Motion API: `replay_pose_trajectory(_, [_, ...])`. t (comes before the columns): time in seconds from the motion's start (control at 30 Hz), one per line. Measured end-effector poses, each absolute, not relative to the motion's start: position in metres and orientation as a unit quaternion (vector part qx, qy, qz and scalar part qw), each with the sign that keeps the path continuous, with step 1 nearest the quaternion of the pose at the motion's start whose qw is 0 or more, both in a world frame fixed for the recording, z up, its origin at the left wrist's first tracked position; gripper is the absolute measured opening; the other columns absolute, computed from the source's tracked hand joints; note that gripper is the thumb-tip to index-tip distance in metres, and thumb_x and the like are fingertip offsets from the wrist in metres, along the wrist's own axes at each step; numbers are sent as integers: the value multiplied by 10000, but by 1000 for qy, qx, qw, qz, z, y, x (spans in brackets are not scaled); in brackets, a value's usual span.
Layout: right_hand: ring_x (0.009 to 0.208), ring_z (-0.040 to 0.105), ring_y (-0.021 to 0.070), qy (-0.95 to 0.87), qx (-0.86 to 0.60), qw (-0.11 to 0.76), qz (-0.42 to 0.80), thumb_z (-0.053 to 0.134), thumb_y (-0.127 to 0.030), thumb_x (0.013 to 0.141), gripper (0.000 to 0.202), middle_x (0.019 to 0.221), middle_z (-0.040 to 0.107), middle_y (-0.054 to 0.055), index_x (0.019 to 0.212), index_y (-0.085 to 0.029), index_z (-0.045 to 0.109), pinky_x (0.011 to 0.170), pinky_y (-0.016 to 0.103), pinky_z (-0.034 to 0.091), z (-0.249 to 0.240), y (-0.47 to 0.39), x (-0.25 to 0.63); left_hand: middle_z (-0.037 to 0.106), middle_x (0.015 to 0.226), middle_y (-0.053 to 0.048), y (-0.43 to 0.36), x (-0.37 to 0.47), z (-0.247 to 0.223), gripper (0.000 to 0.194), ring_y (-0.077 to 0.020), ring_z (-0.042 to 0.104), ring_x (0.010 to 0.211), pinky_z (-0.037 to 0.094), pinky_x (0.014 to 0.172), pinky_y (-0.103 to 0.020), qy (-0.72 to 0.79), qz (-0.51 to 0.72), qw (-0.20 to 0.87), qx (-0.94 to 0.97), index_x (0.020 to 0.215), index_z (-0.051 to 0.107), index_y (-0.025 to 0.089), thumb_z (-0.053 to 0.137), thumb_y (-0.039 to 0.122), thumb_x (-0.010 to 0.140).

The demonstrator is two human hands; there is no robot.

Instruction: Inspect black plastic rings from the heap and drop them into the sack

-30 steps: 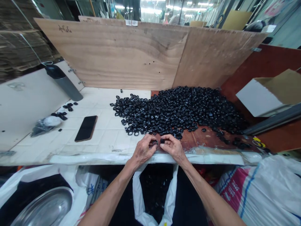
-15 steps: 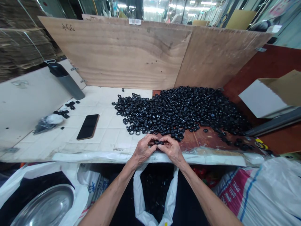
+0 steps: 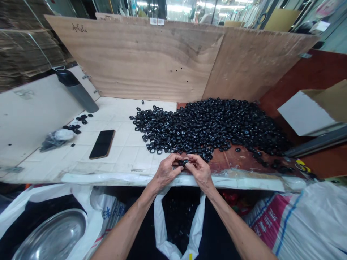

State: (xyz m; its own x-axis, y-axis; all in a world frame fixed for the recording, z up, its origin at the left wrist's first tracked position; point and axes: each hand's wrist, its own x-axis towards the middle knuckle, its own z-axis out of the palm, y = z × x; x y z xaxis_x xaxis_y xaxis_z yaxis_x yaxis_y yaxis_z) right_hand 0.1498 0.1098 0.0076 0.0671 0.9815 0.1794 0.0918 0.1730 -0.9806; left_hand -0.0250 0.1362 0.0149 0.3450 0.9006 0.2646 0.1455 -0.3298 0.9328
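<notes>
At the front edge of the table, my left hand (image 3: 167,169) and my right hand (image 3: 200,170) meet, thumbs and fingers pinched. Between them are small black ring-shaped parts (image 3: 183,162), one at each hand's fingertips, close together; whether they are joined I cannot tell. Just beyond my fingers spreads a large pile of black rings (image 3: 217,124), some round, some more angular. Below my wrists hangs an open white sack (image 3: 160,231) with many dark pieces inside.
Left on the table are a phone (image 3: 102,144), a grey bottle (image 3: 78,92) and a plastic bag of dark bits (image 3: 58,139). A wooden board (image 3: 135,57) closes the back. A white box (image 3: 306,113) stands right. A metal bowl (image 3: 54,234) and a full sack (image 3: 320,216) flank me.
My right hand's fingers have shifted slightly and the black parts at the fingertips show more clearly. The view has moved a little; the pile looks the same.
</notes>
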Motion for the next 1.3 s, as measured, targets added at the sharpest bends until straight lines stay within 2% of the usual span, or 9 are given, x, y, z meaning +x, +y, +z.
replay_pose_trajectory(0.13, [903, 682, 205, -563, -504, 524, 393, 683, -283, 855, 133, 985, 724, 50, 964, -216, 718, 840, 332, 546, 4, 111, 150, 656, 1043, -44, 135, -25, 16, 256, -166, 691, 922, 584, 872, -326, 366, 444, 492, 653, 1059, 596, 183, 658, 148, 813])
replay_pose_trajectory(0.27, [873, 674, 198, -596, -505, 522, 342, 687, -260, 850, 114, 940, 719, 47, 944, -213, 732, 801, 314, 537, 7, 112, 149, 664, 1025, -46, 134, -26, 19, 235, -160, 691, 897, 583, 850, -311, 363, 447, 500, 647, 1050, 603, 171, 675, 199, 828])
replay_pose_trajectory(0.4, [835, 670, 188, -619, -499, 524, 305, 676, -241, 861, 91, 900, 720, 42, 920, -216, 741, 768, 298, 530, 15, 111, 147, 679, 994, -54, 134, -28, 19, 202, -176, 678, 931, 569, 862, -317, 356, 453, 460, 675, 1031, 637, 169, 678, 224, 842])
replay_pose_trajectory(0.67, [835, 676, 192, -650, -477, 534, 256, 630, -211, 895, 121, 894, 717, 60, 926, -209, 747, 764, 312, 540, 21, 109, 143, 716, 1009, -71, 135, -30, 18, 178, -183, 672, 963, 526, 924, -345, 324, 482, 370, 725, 1018, 681, 178, 688, 171, 841])
replay_pose_trajectory(0.83, [877, 675, 204, -668, -448, 545, 235, 622, -192, 905, 137, 913, 709, 78, 950, -206, 751, 793, 342, 553, 17, 109, 143, 732, 997, -73, 134, -32, 21, 192, -196, 684, 947, 536, 900, -332, 352, 460, 450, 679, 987, 714, 171, 744, 202, 800])
replay_pose_trajectory(0.97, [891, 671, 205, -665, -439, 547, 258, 638, -206, 894, 141, 943, 701, 82, 969, -214, 758, 800, 351, 556, 20, 110, 144, 738, 987, -72, 134, -32, 22, 213, -204, 690, 932, 543, 891, -335, 374, 450, 515, 627, 989, 718, 165, 758, 199, 783])
replay_pose_trajectory(1.07, [900, 671, 208, -645, -455, 536, 299, 657, -251, 881, 130, 947, 705, 74, 951, -219, 761, 812, 347, 556, 19, 112, 145, 731, 993, -70, 136, -31, 23, 175, -201, 677, 962, 532, 915, -342, 356, 473, 482, 645, 972, 724, 175, 742, 190, 799])
replay_pose_trajectory(1.2, [708, 687, 172, -569, -498, 508, 413, 656, -342, 879, 169, 851, 712, 42, 952, -202, 716, 671, 288, 576, 11, 115, 147, 716, 1007, -70, 137, -31, 22, 124, -195, 661, 996, 526, 927, -346, 337, 492, 427, 679, 953, 737, 190, 712, 193, 831])
replay_pose_trajectory(1.3, [647, 679, 164, -548, -503, 488, 456, 658, -362, 870, 191, 802, 706, 34, 933, -184, 688, 621, 270, 570, 8, 115, 148, 720, 988, -65, 137, -31, 22, 147, -197, 672, 959, 541, 906, -350, 353, 483, 437, 671, 965, 739, 191, 720, 226, 824])
